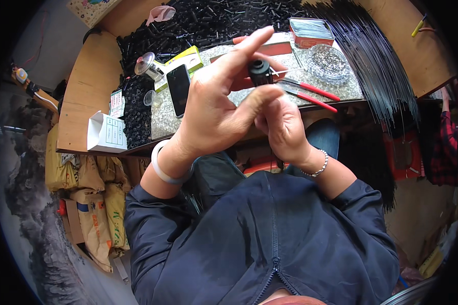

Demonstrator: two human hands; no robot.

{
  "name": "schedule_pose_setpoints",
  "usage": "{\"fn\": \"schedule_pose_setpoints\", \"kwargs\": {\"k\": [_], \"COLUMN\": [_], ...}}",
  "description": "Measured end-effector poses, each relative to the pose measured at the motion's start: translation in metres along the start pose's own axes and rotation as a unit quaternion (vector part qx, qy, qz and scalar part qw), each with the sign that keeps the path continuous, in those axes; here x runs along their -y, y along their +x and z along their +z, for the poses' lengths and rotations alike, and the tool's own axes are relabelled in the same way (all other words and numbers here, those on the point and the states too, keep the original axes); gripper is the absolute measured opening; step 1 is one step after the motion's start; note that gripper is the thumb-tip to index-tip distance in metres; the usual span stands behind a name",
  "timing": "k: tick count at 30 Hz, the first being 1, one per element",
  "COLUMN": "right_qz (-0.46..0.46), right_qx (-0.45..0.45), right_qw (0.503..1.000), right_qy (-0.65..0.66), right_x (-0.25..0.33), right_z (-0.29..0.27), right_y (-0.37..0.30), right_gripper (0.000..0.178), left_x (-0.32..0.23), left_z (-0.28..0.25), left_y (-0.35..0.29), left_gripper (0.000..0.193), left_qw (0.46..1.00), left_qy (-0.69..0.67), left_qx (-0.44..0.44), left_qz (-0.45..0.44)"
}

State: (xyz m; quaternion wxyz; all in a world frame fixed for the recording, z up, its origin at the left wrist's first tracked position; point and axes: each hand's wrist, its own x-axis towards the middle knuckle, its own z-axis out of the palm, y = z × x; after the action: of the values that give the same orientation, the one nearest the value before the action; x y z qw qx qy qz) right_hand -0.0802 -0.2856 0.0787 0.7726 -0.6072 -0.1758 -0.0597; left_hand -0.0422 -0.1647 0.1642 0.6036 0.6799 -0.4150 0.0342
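Cylinder [260,72], black, held between left fingers [254,46]; right fingers [276,110] curled beside, grip unclear

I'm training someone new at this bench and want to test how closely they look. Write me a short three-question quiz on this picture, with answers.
1. True or false: the phone lies to the left of the round clear dish.
2. Which wrist wears the beaded bracelet? A) left B) right C) both
3. What colour is the cylinder by the thumb of the left hand?

Key: 1. True. 2. B. 3. Black.
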Motion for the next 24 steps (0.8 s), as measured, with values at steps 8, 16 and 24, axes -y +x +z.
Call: {"fn": "schedule_pose_setpoints", "kwargs": {"k": [8, 16, 24], "right_qz": [-0.146, -0.185, -0.037], "right_qx": [-0.086, -0.037, 0.161], "right_qw": [0.963, 0.946, 0.911], "right_qy": [-0.208, -0.264, -0.378], "right_x": [-0.012, -0.033, -0.010], "right_z": [0.003, -0.004, -0.045], "right_y": [0.007, 0.002, -0.005], "right_gripper": [0.021, 0.017, 0.040], "left_x": [0.004, 0.021, 0.046], "left_z": [0.005, 0.026, 0.024], "left_y": [-0.003, -0.020, -0.040], "left_gripper": [0.048, 0.059, 0.022], "left_qw": [0.996, 0.994, 0.977], "left_qy": [0.082, -0.073, -0.038], "left_qx": [-0.022, -0.075, -0.090], "left_qz": [0.027, 0.007, -0.190]}}
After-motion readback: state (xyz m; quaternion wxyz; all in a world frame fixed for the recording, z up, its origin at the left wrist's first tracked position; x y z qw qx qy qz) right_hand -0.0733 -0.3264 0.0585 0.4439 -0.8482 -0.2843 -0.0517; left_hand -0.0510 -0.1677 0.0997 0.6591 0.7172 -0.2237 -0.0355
